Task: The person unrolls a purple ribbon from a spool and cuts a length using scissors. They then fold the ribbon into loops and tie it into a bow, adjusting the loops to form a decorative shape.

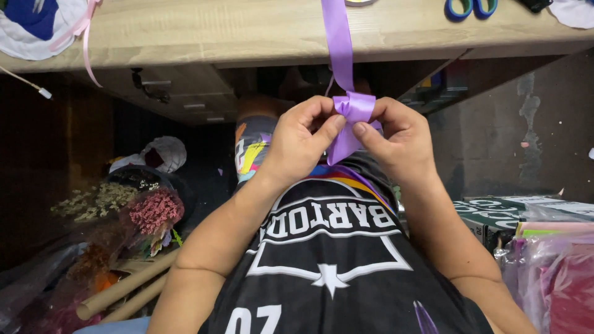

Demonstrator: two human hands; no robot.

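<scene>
Far: table edge overhangs, purple ribbon hanging from it down the middle. Both hands close together at ribbon; open gaps to their left and right. Near left blocked by dried flowers, cardboard tubes; near right by boxes, plastic-wrapped sheets.

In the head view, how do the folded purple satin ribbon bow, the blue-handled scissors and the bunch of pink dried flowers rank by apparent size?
1. Folded purple satin ribbon bow and bunch of pink dried flowers: look alike; the bow is nearer, so unsure.
2. Blue-handled scissors: smallest, partly cut off.
</scene>
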